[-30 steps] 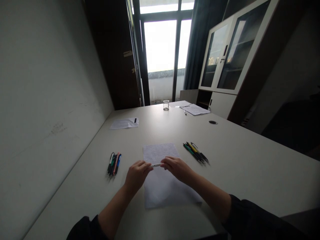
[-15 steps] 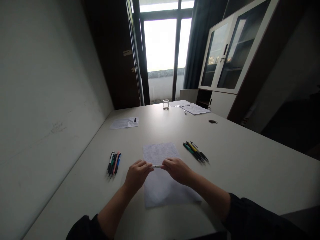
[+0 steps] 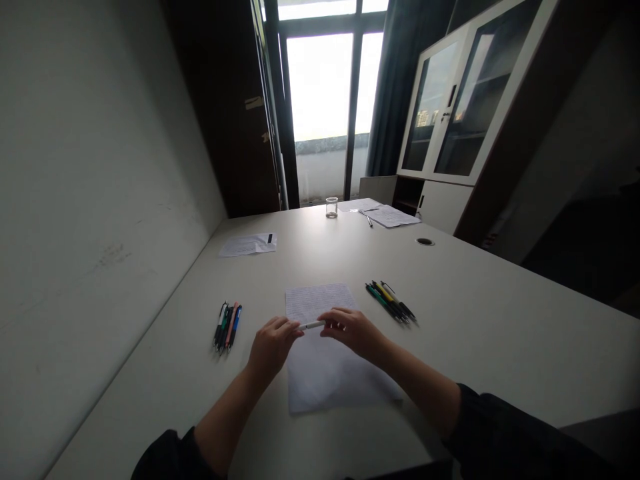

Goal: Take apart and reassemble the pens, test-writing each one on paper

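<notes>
A white pen spans the gap between my hands, slightly raised at its right end. My left hand is closed on one end, thumb and fingertips pinching it. On the other end, my right hand pinches with its fingers curled. Below both hands lies a sheet of paper, its upper part filled with lines of handwriting and its lower part blank. The fingers cover both tips of the pen.
Several pens lie in a bunch on the left, and another bunch of pens on the right. Farther off are a clear glass, a paper at left, stacked papers and a round table hole. A wall borders the left side.
The pen has tilted, its right end rising with my right hand, which moved slightly up and left. My left hand shifted a little; both keep hold of the pen.
</notes>
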Tool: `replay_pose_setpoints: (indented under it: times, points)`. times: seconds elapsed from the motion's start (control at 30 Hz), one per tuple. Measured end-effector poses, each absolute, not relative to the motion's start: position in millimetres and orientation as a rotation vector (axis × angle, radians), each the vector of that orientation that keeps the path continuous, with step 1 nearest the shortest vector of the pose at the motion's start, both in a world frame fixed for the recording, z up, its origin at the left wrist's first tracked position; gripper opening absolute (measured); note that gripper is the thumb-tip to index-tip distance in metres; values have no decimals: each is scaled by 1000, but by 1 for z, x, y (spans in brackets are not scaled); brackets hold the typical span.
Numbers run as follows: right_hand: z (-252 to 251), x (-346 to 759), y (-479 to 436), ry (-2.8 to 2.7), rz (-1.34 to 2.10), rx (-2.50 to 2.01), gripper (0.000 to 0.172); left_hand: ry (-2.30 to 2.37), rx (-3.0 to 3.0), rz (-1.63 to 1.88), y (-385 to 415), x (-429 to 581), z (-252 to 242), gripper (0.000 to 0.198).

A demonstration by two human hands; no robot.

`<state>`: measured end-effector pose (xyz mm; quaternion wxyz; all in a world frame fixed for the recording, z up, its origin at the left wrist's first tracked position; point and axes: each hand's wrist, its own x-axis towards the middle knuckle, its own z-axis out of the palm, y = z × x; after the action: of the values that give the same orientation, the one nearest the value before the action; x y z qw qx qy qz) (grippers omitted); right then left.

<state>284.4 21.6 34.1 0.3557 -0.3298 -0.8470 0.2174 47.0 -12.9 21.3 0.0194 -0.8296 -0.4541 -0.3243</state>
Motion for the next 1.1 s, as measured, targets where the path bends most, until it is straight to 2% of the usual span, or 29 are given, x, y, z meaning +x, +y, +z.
replay_pose_setpoints:
  times: [0.27, 0.5, 0.67, 0.87, 0.93, 1.1]
  points:
    - [34, 285, 18, -2272, 318, -863, 13, -1406, -2624, -1065, -14, 48, 21, 19]
    - [40, 285, 11, -2362, 290, -884, 21, -1344, -2614, -987, -15, 48, 26, 16]
    - [40, 283, 10, -2320, 626, -894, 41, -1270, -2606, -907, -16, 45, 31, 15]
    - [35, 282, 13, -2083, 1421, -1005, 54, -1180, -2580, -881, -18, 43, 33, 17]
    - [35, 282, 14, -2109, 1319, -999, 52, -1207, -2555, -870, -18, 44, 32, 16]
    - [37, 281, 16, -2262, 562, -895, 25, -1312, -2508, -873, -14, 46, 27, 15]
